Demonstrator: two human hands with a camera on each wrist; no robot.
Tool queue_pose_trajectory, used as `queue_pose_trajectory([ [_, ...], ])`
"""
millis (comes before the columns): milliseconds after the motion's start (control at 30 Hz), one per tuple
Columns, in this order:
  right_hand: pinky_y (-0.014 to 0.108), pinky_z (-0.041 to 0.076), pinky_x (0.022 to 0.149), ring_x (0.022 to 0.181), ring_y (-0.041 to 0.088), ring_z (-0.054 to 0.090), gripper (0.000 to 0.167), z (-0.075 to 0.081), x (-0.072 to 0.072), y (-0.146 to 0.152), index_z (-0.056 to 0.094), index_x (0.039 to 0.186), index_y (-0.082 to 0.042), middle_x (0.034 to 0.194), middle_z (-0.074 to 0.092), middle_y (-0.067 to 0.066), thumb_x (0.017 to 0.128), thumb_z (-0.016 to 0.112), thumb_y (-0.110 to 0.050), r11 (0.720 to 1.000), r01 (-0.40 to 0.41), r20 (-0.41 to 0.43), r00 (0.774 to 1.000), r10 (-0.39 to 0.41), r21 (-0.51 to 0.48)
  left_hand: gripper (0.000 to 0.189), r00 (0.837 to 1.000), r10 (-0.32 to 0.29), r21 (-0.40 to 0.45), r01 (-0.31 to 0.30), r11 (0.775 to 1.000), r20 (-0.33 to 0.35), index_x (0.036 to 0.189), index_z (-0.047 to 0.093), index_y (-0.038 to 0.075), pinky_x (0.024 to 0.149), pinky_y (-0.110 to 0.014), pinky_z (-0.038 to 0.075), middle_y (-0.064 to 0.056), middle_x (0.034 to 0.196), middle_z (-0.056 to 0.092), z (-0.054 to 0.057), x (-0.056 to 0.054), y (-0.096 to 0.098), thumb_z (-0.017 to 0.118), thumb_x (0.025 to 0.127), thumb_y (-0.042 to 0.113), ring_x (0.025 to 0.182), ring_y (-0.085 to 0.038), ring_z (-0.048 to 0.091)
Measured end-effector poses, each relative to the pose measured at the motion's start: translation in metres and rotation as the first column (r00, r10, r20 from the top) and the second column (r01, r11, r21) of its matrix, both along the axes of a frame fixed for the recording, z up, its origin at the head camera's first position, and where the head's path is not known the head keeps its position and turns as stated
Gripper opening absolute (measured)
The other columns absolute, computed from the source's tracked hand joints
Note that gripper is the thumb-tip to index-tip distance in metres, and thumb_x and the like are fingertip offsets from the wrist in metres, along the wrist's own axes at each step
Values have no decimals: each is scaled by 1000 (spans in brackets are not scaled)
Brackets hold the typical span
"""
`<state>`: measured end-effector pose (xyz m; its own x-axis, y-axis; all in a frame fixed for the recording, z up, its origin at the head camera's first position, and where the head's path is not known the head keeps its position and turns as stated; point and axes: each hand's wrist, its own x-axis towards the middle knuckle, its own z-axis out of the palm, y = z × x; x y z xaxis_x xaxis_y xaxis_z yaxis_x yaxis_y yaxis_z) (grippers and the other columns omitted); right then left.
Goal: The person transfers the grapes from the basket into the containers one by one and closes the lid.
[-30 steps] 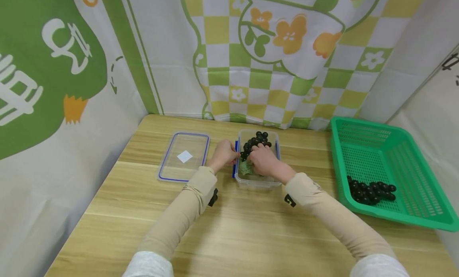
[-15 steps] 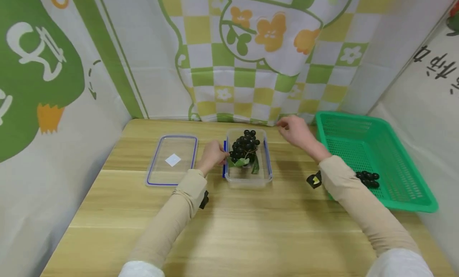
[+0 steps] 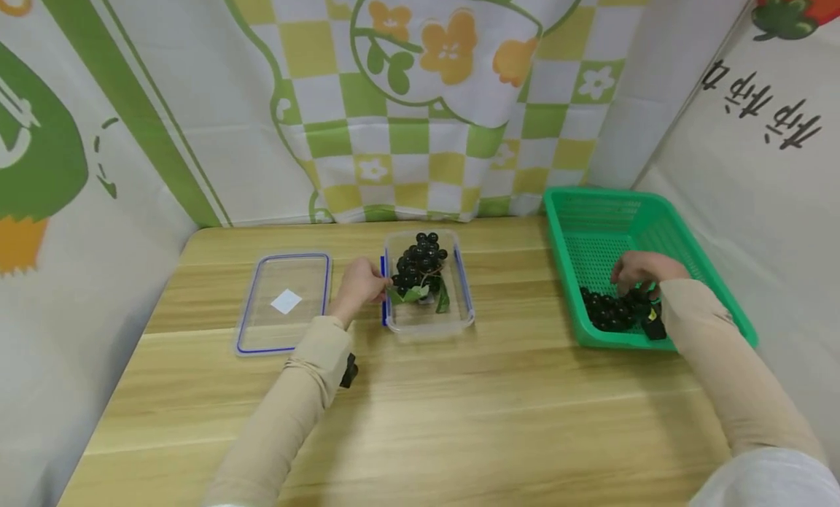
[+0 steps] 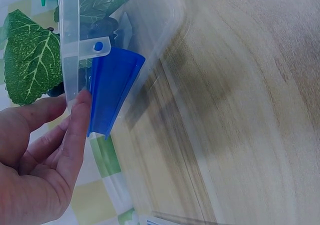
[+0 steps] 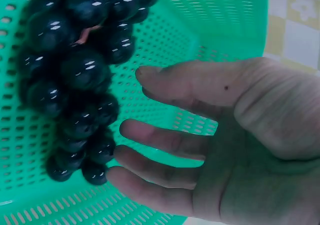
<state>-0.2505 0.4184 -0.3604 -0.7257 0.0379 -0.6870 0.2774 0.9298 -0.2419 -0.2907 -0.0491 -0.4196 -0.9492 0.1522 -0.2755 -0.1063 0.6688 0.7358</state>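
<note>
My left hand (image 3: 359, 284) pinches the left rim of a clear plastic food container (image 3: 429, 330), thumb on one side and fingertips on the other. In the left wrist view a blue latch (image 4: 112, 85) hangs beside those fingers, and a green leaf (image 4: 32, 60) pokes past the rim near my thumb. A bunch of black grapes (image 3: 420, 262) with leaves lies in the container. Over at the right, my right hand (image 3: 646, 268) is inside the green basket (image 3: 562, 252), its fingers loosely extended. Their tips are right beside another bunch of black grapes (image 5: 75, 85).
The container's lid (image 3: 275, 328), edged in blue with a white label, lies flat on the wooden table (image 3: 459, 412) left of my left hand. A printed cloth (image 3: 420, 135) hangs along the table's back edge. The basket's walls rise around my right hand.
My right hand has left the bunch in the container and travelled right into the green basket. My left hand stays at the container's rim. The head view has turned rightward.
</note>
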Motion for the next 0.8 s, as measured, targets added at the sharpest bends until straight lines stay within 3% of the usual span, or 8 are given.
queue_pose_trajectory([
  [200, 37, 53, 69, 98, 35, 53, 45, -5, -7, -7, 50, 127, 3, 123, 49, 28, 87, 62, -11, 998, -63, 0, 998, 63, 31, 16, 1000, 26, 5, -26, 1000, -4, 89, 68, -5, 73, -38, 59, -15, 75, 71, -2, 1, -6, 64, 89, 11, 79, -32, 70],
  [433, 32, 50, 60, 79, 24, 51, 33, -12, -13, -24, 58, 117, 0, 109, 55, 17, 86, 63, -9, 984, -170, 63, 984, 167, 56, 15, 999, 34, 36, -34, 999, -1, 91, 69, -6, 74, -39, 59, -18, 83, 72, -5, 3, -7, 64, 89, 8, 79, -33, 70],
  [667, 34, 55, 69, 87, 24, 60, 17, -21, -14, -21, 66, 98, -3, 101, 64, 14, 83, 66, -9, 919, -371, 90, 928, 361, 136, 14, 999, 40, 50, -41, 998, 15, 90, 68, -8, 72, -38, 60, -20, 83, 71, -5, 7, -1, 65, 87, 5, 78, -34, 70],
  [800, 33, 54, 66, 79, 20, 58, 10, -27, -12, -19, 66, 89, -4, 89, 63, 9, 81, 64, -9, 932, -342, 90, 939, 333, 120, 12, 998, 51, 38, -52, 998, 33, 87, 68, -6, 72, -38, 60, -19, 82, 71, -6, 9, -1, 65, 87, 5, 78, -33, 70],
])
